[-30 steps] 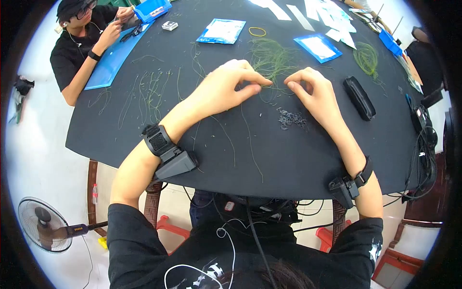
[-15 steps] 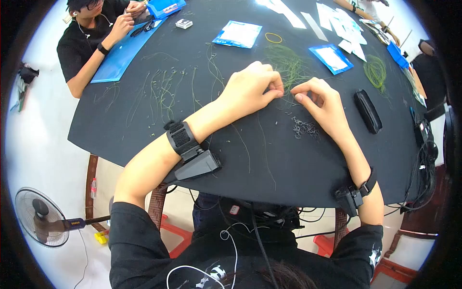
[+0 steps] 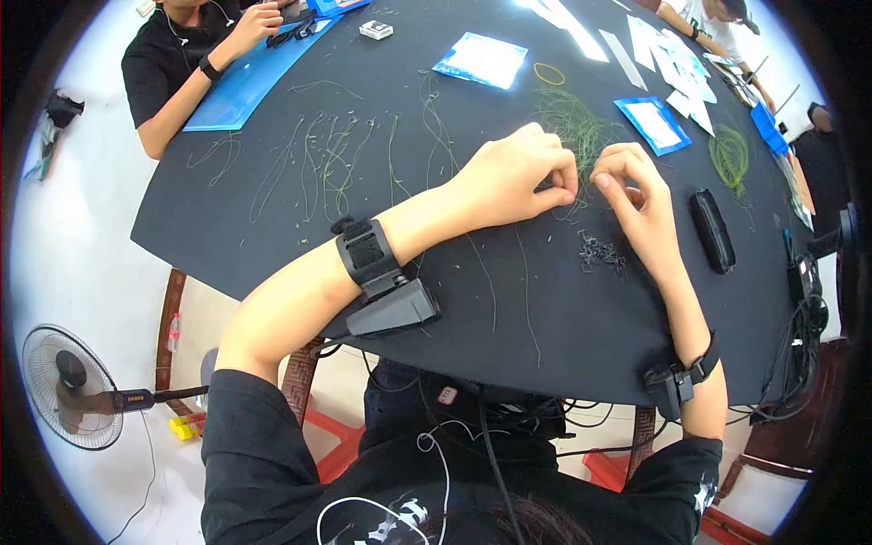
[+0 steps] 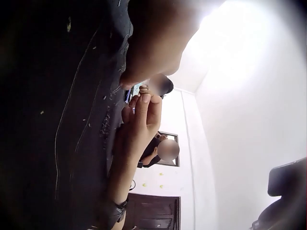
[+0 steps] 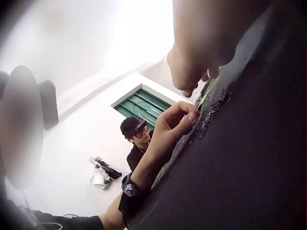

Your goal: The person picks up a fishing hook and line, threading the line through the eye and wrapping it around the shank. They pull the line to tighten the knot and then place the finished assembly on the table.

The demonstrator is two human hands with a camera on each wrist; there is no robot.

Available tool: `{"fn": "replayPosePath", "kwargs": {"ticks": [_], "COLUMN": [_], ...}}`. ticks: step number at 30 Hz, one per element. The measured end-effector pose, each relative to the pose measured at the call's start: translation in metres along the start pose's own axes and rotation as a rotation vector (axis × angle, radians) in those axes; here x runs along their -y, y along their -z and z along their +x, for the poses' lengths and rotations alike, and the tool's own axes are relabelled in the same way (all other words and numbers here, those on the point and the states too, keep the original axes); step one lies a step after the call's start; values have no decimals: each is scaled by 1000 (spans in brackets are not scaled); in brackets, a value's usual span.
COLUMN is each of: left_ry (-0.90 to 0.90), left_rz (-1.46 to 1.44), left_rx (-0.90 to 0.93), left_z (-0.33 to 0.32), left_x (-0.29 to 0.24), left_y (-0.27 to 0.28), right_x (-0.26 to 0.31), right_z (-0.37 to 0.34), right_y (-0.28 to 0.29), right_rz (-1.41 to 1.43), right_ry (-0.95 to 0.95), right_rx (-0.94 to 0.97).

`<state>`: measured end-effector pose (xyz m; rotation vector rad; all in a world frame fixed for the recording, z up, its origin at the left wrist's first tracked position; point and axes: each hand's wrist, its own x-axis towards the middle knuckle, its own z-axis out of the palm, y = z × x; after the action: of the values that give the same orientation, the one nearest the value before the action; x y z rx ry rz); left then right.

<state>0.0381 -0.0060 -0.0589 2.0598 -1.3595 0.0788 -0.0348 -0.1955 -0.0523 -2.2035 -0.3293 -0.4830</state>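
The left hand (image 3: 527, 179) and right hand (image 3: 643, 202) each bring thumb and finger together; I can't tell what they pinch. Green threads (image 3: 570, 118) lie just past them, toward the table's (image 3: 604, 350) far edge. Black bits (image 3: 601, 254) sit nearer the front edge, and a case (image 3: 711, 232) toward the right edge.

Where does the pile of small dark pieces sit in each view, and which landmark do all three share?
Head: the pile lies right of centre, near mid-height.
Left wrist: the pile, dim, left of centre.
Right wrist: the pile, right of centre.
Shared landmark: the right hand.
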Motion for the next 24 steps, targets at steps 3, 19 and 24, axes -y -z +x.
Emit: {"fn": "replayPosePath", "kwargs": {"ticks": [3, 19, 24], "left_ry": [-180, -163, -172], "left_rz": [20, 287, 289], "left_rx": [-289, 171, 148], "left_z": [5, 1, 0], "left_x": [6, 19, 22], "left_y": [-10, -21, -23], "right_x": [-3, 20, 23], "right_z": [-2, -3, 7], "right_y": [-2, 29, 75], "right_rz": [118, 272, 364], "right_ry": [-9, 99, 196], "right_rx": [23, -122, -971]}}
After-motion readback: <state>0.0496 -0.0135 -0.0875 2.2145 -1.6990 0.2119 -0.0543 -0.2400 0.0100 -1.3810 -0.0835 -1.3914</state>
